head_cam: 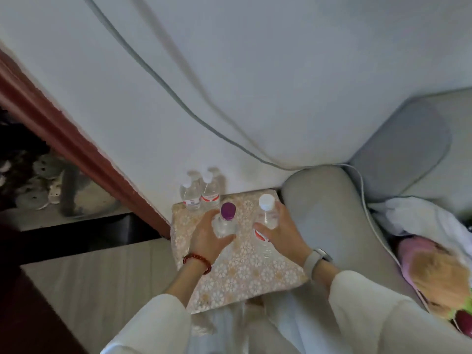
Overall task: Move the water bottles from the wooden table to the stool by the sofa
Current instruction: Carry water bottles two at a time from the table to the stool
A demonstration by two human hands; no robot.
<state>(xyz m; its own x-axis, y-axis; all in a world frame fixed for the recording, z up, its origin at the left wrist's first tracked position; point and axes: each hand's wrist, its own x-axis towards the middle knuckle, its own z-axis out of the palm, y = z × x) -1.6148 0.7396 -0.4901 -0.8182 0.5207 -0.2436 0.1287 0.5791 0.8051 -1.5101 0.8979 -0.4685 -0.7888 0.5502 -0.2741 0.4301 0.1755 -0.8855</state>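
Observation:
A stool (245, 272) with a floral patterned cover stands between the wall and the grey sofa arm. My left hand (207, 238) grips a clear bottle with a purple cap (226, 218), held upright over the stool. My right hand (283, 236) grips a clear bottle with a white cap (267, 213) and a red label, also over the stool. Two more white-capped bottles (191, 195) (210, 191) stand side by side at the stool's far left corner against the wall.
The grey sofa arm (329, 221) lies right of the stool, with a white cable (370, 213) draped over it. White fabric and a pink and orange item (431, 267) lie on the sofa seat. A red-brown door frame (84, 154) runs at the left.

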